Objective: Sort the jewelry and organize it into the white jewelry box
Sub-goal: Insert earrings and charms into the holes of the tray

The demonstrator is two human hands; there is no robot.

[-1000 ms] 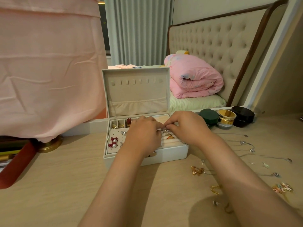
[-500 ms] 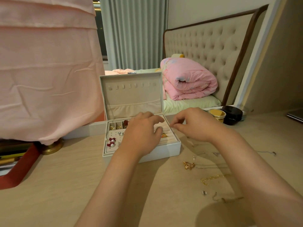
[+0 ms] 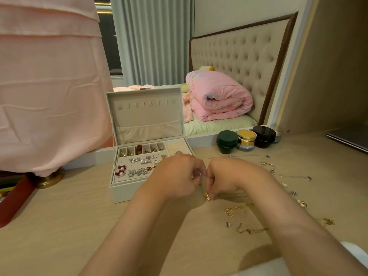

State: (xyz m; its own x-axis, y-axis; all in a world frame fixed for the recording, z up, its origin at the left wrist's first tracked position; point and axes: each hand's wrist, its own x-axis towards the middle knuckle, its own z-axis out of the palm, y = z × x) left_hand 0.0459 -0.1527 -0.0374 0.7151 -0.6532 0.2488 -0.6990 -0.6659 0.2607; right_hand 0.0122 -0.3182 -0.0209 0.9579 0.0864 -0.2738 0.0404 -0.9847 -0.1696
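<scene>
- The gold piece [image 3: 207, 196] is pinched in the fingertips of the right hand [image 3: 229, 176], low by the front right corner of the white jewelry box [image 3: 127, 192]. My guess is it's being checked before it gets a slot.
- The left hand [image 3: 177, 176] is curled in tight against the right one, at its 9 o'clock. Can't tell if it's actually got hold of anything, maybe steadying a clasp.
- The box sits at 10 o'clock from the hands with its lid propped open. Earrings [image 3: 139, 171] are already sitting in the peg panel.
- Unsorted chains [image 3: 239, 207] lie spread over the desk [image 3: 79, 226] from 2 to 5 o'clock, so everything's within easy reach.
- Three jars [image 3: 246, 139] are parked at 1 o'clock, out of the way.
</scene>
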